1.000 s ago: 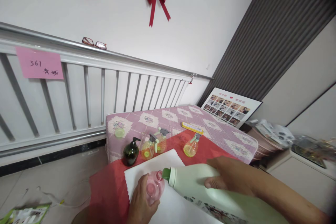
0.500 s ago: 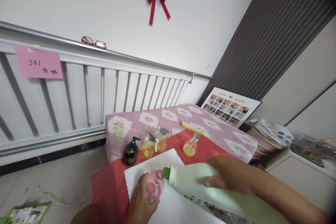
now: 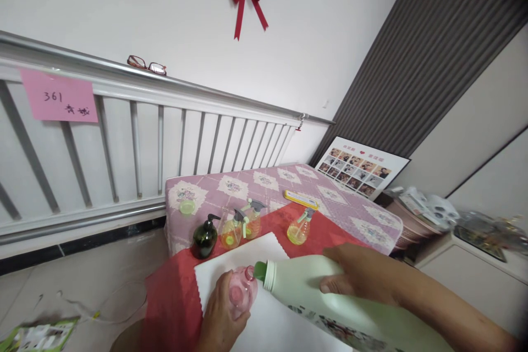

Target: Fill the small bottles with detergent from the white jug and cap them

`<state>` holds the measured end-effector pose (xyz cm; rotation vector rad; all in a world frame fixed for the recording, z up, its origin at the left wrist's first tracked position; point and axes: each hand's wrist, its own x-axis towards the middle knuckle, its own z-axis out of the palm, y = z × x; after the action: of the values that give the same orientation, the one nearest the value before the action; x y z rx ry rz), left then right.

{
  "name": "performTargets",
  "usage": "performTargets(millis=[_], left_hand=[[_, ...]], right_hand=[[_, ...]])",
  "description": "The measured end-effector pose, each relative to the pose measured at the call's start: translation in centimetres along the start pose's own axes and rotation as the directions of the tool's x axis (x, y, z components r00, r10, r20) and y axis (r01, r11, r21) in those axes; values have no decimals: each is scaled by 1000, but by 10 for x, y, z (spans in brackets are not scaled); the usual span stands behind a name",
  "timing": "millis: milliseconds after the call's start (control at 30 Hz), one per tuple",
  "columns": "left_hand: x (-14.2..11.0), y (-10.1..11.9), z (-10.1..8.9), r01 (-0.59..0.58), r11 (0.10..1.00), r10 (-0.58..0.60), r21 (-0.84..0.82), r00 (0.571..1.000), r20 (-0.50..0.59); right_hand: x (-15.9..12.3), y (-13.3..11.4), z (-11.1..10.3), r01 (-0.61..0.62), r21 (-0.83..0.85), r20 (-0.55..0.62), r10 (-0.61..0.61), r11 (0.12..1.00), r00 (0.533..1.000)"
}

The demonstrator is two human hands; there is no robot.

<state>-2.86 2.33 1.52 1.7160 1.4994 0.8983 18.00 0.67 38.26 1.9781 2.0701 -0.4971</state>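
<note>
My left hand [image 3: 221, 311] is wrapped round a clear pink bottle [image 3: 242, 292] whose neck has no cap on it. In my right hand [image 3: 357, 272] is a large pale green jug [image 3: 301, 280], tipped nearly on its side. Its green spout [image 3: 260, 271] meets or almost meets the mouth of the pink bottle. I cannot make out any liquid passing between them. Both are held above a white sheet [image 3: 264, 253] with a scalloped edge. Beyond it stand a dark green pump bottle [image 3: 204, 239], two spray bottles [image 3: 231, 234] side by side, and another spray bottle [image 3: 299, 231] holding yellowish liquid.
A red cloth [image 3: 173, 286] lies over a table with a purple flowered cover [image 3: 243, 176]. On the cover are a light green cap [image 3: 187, 207] and a yellow-edged flat pack [image 3: 301, 199]. Behind runs a white radiator [image 3: 173, 137]; a photo board [image 3: 358, 168] leans at the back right.
Hands, pink bottle and green jug hold practically the same pose. The whole view has shifted very slightly.
</note>
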Motion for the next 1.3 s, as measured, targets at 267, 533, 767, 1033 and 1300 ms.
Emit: performTargets(millis=[267,533,767,1033,1300], left_hand=[[-2,5,2,5,999,-4,32,999,-49],[-3,6,-1,-1,1000,1,14,999,-34],[-4,9,-2,9,1000,-9,12,1000,-28],[-3,8,-2,11,1000,-11,26,1000,-18],[-2,8,-3,29,999,-29,14,1000,6]], right_hand=[[-2,-6,-3,-14,-15,44,15,1000,999],[-1,-6,-3,-41,-43,34,42,998,999],[1,-2,-1,-29,-23,13,29,999,1000],[-2,-8,-4,-10,-21,34,11,1000,999],[0,-1,0,1,-11,-2,-1,1000,1000]])
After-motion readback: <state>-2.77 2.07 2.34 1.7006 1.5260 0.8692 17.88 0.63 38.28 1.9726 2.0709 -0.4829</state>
